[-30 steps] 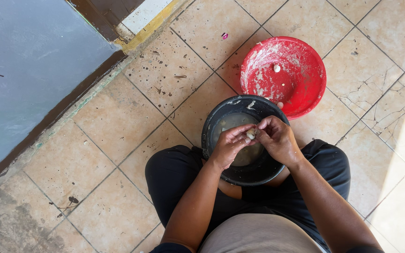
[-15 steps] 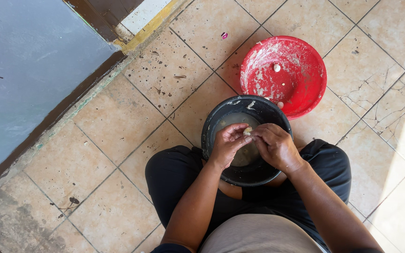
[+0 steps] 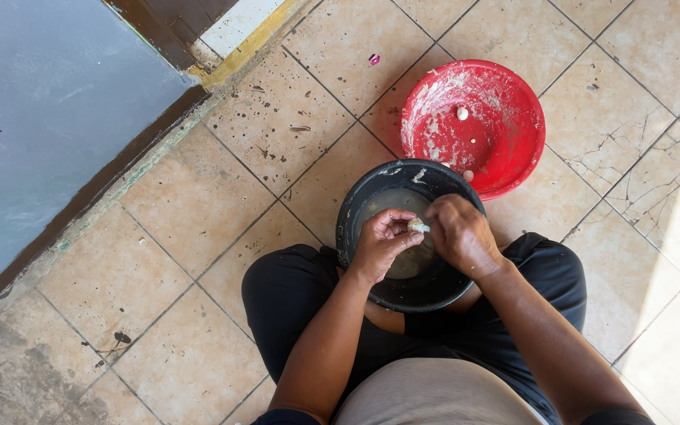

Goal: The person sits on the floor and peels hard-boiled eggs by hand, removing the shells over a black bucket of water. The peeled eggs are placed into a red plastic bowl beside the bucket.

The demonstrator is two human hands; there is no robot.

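Head view: your left hand [image 3: 379,244] and right hand [image 3: 460,234] pinch a small pale lump [image 3: 416,226] over the black bowl [image 3: 371,206]; you seem mid-shaping, so next keep pressure gentle.

Small pale lump [image 3: 416,226], roundish and whitish, pinched between fingertips of left hand [image 3: 379,244] and right hand [image 3: 460,236], held above black bowl [image 3: 356,216] with cloudy liquid.
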